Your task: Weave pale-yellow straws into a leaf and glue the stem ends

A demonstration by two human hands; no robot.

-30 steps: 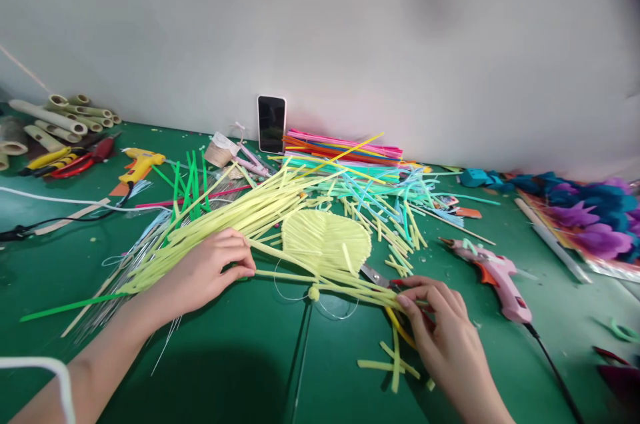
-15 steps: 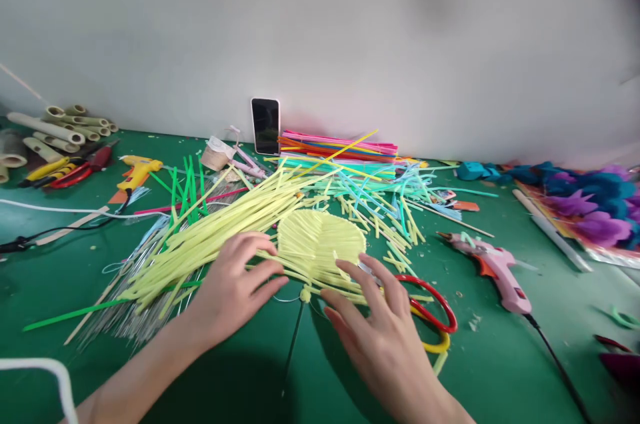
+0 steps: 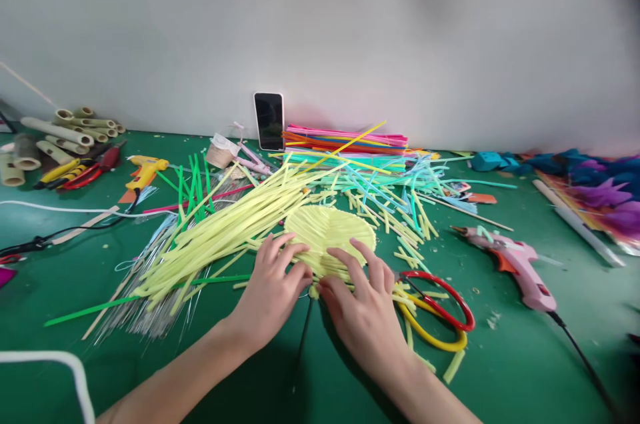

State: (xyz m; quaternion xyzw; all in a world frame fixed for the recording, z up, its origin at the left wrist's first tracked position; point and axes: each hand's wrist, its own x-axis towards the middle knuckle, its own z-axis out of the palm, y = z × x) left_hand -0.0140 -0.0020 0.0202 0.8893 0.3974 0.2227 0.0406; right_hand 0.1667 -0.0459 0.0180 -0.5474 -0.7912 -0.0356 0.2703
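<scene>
A pale yellow leaf (image 3: 327, 227) made of pipe cleaners lies flat before me, with a knotted base and a thin dark wire stem (image 3: 303, 344) running toward me. My left hand (image 3: 267, 291) grips the leaf's lower left edge, its thumb and bent fingers close to the base. On the lower right edge, my right hand (image 3: 367, 307) has its thumb at the base and its fingers curved over the leaf. The fingers partly hide that lower edge. Scissors (image 3: 440, 301) with red and yellow handles lie beside my right hand, their blades mostly hidden.
Loose yellow pipe cleaners (image 3: 220, 237) lie over metal wires (image 3: 135, 321) at left. Behind are a phone (image 3: 270, 121) and coloured bundles (image 3: 350, 141). A pink glue gun (image 3: 515, 264) lies at right; a yellow glue gun (image 3: 145, 171), pliers (image 3: 90, 167) and bamboo tubes (image 3: 70, 134) at far left.
Both hands have moved inward to the leaf's base and closed on its lower edges. Earlier they were spread apart on either side. The view has shifted slightly.
</scene>
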